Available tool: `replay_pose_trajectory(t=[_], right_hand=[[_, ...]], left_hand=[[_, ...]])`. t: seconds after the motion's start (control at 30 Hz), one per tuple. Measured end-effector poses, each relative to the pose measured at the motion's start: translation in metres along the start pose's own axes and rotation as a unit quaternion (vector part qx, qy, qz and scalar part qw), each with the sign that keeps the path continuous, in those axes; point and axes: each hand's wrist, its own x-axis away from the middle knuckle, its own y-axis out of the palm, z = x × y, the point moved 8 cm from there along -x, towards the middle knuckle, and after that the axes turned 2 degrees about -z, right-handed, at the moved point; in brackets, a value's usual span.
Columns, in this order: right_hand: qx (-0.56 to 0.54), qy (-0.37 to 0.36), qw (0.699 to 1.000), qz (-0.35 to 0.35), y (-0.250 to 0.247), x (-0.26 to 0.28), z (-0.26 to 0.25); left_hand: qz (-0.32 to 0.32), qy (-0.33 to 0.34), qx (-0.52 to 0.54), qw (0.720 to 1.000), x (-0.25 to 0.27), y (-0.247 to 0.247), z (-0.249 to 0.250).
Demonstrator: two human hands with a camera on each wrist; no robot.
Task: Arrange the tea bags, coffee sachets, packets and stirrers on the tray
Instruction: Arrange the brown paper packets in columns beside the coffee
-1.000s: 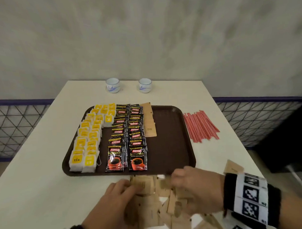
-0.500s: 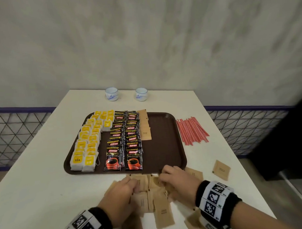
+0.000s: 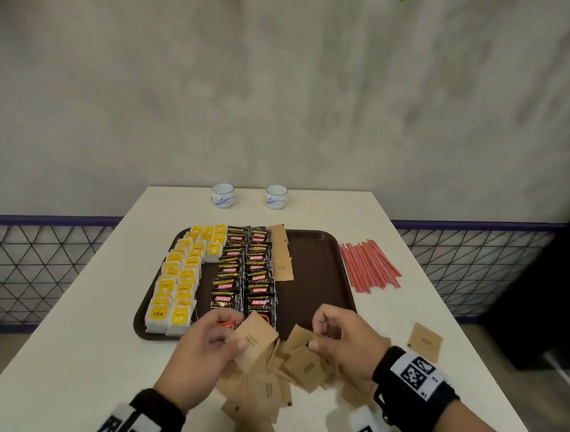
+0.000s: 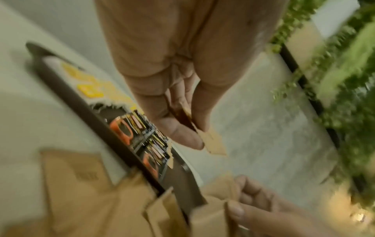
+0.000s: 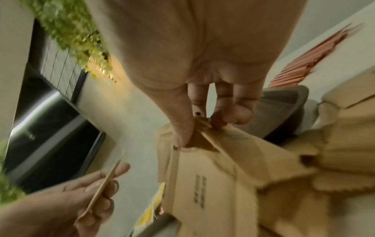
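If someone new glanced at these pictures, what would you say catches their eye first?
Probably the brown tray, its left half filled with neat rows of yellow-labelled tea bags and black Kopiko coffee sachets. Next, both hands at the near edge: the left hand holds a brown paper packet, and the right hand pinches another from the loose pile. Red stirrers lie on the table right of the tray.

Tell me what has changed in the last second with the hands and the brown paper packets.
Both hands rose from the heap of brown paper packets on the white table. The left hand now holds one packet lifted above the heap; the right hand pinches another. The dark brown plastic tray, its rows and the red stirrers stayed as they were.
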Motion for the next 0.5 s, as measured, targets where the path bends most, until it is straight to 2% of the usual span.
replay_pose_trajectory(t=[0.07,0.13,0.27,0.43,0.5], right_hand=[[-0.038,-0.002,0.999,0.017,-0.003,-0.002,-0.003],[-0.073,-0.006,0.997,0.036,-0.008,-0.004,-0.008],[-0.188,-0.023,0.981,0.047,-0.011,-0.007,-0.022],[-0.276,-0.030,0.959,0.052,-0.004,-0.004,-0.028],[-0.296,-0.031,0.953,0.049,0.003,-0.003,-0.028]], left_hand=[[-0.018,-0.025,0.064,0.997,0.002,0.014,0.001],[-0.026,-0.031,0.085,0.996,0.000,0.027,0.003],[-0.008,-0.001,0.077,0.997,-0.008,0.040,0.011],[0.022,0.016,0.169,0.985,-0.015,0.046,0.022],[0.021,0.035,0.168,0.985,-0.016,0.051,0.032]])
